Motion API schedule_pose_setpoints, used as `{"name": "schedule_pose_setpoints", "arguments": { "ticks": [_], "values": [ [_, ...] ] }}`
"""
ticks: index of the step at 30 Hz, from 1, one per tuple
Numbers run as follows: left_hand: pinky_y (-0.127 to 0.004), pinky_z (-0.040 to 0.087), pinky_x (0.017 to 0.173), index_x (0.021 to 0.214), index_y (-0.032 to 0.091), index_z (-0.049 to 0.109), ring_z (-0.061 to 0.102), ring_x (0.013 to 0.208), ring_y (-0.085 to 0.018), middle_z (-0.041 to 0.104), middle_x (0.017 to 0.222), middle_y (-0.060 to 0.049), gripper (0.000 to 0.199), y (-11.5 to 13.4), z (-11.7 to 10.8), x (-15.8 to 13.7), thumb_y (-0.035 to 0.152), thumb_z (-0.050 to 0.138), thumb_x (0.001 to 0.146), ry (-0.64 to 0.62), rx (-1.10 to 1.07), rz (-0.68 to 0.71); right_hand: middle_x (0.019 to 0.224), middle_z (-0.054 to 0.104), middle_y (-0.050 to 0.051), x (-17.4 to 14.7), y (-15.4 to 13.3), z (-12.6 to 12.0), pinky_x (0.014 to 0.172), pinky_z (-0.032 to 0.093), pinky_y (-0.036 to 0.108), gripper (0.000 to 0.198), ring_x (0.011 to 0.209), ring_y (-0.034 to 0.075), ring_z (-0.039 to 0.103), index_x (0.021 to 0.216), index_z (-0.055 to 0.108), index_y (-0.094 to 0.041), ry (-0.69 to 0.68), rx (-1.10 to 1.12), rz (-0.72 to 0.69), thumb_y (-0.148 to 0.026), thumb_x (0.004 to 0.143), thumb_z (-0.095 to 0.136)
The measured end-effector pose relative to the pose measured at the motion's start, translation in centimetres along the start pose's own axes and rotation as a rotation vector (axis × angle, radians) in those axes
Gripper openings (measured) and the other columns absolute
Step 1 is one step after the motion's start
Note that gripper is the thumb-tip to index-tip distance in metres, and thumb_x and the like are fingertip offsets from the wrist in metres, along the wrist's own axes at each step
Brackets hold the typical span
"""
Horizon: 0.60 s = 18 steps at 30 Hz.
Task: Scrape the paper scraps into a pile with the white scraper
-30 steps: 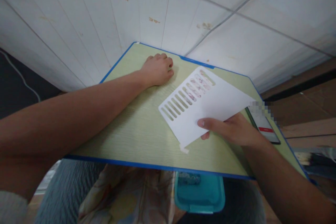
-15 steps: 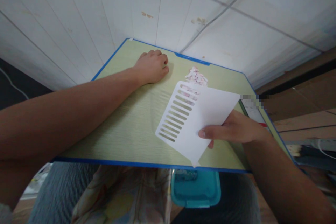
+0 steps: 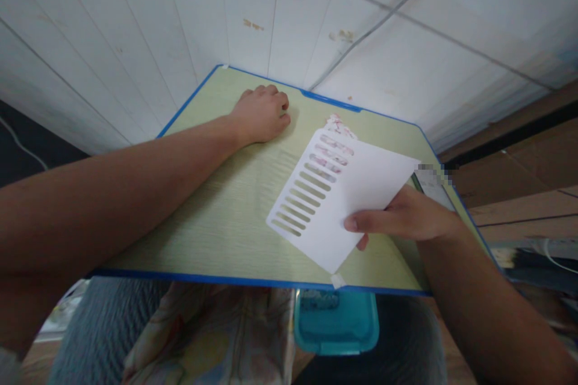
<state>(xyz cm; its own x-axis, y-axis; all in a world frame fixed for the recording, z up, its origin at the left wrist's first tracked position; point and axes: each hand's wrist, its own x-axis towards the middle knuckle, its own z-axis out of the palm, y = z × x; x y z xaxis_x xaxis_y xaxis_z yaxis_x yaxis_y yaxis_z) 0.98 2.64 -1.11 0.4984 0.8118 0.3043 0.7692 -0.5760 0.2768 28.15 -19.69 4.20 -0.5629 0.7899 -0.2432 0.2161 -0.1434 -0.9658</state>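
My right hand (image 3: 401, 219) grips a white card with a row of slots (image 3: 356, 192), thumb on top and fingers underneath. The slotted side points left, tilted above the tabletop. Partly under its far corner lies a small heap of pale paper-like pieces with pinkish marks (image 3: 336, 123); some show through the upper slots. To the left, my left hand (image 3: 264, 114) rests on the green table (image 3: 217, 210) with its fingers curled into a loose fist; I see nothing in it.
Blue edging frames the table, and a white wall with a grey cable (image 3: 361, 39) stands behind it. A teal plastic box (image 3: 336, 331) is below the front edge. A small white tab (image 3: 338, 281) sits on that edge. A partly pixelated pale object (image 3: 433, 186) lies at right.
My right hand has moved the slotted card slightly away from me, so it covers more of the heap. The white tab at the front edge shows more fully. My left hand stays put.
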Motion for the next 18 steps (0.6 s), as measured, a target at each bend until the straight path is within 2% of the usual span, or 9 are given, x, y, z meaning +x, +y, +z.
{"name": "schedule_pose_setpoints", "arguments": {
  "ticks": [2,8,11,14,18],
  "values": [
    [-0.061,0.052,0.139,0.147,0.018,0.085,0.071,0.155,-0.036,0.080,0.160,-0.019,0.037,-0.5,0.5,0.3,0.035,0.065,0.121,0.007,0.000,0.001,0.090,0.091,0.005,-0.1,0.0,0.0,0.064,0.074,0.024,0.024,0.068,0.019,0.086,0.105,0.091,-0.018,-0.029,0.014,0.034,-0.037,0.104,0.106],
    [-0.075,0.049,0.135,0.142,0.010,0.084,0.071,0.165,-0.048,0.078,0.156,-0.016,0.040,-1.3,1.1,0.8,0.038,0.061,0.124,0.020,0.003,0.060,0.093,0.093,0.005,-0.4,-0.5,0.2,0.064,0.075,0.024,0.027,0.069,0.019,0.087,0.108,0.091,-0.018,-0.086,0.049,0.082,-0.039,0.103,0.107],
    [-0.070,0.052,0.138,0.143,0.013,0.085,0.072,0.164,-0.045,0.080,0.157,-0.017,0.037,-0.5,0.4,0.4,0.035,0.063,0.123,0.017,0.028,0.027,0.090,0.090,0.004,-0.3,-0.7,0.1,0.063,0.075,0.024,0.028,0.069,0.019,0.086,0.103,0.089,-0.018,-0.081,0.056,0.084,-0.039,0.101,0.107],
    [-0.066,0.053,0.140,0.150,0.012,0.084,0.071,0.163,-0.043,0.079,0.163,-0.023,0.042,0.3,-0.3,-0.1,0.031,0.062,0.121,-0.030,0.062,-0.021,0.085,0.088,0.003,-0.1,-0.7,-0.2,0.062,0.074,0.025,0.028,0.065,0.019,0.085,0.099,0.088,-0.019,-0.037,0.050,0.072,-0.038,0.100,0.108],
    [-0.065,0.052,0.142,0.154,0.021,0.085,0.069,0.163,-0.043,0.080,0.163,-0.015,0.045,-0.2,0.2,0.1,0.037,0.061,0.119,-0.010,0.040,-0.018,0.088,0.091,0.004,-0.3,-0.6,-0.7,0.063,0.075,0.025,0.023,0.065,0.019,0.086,0.102,0.090,-0.019,-0.039,0.026,0.095,-0.035,0.101,0.106]
  ]
}}
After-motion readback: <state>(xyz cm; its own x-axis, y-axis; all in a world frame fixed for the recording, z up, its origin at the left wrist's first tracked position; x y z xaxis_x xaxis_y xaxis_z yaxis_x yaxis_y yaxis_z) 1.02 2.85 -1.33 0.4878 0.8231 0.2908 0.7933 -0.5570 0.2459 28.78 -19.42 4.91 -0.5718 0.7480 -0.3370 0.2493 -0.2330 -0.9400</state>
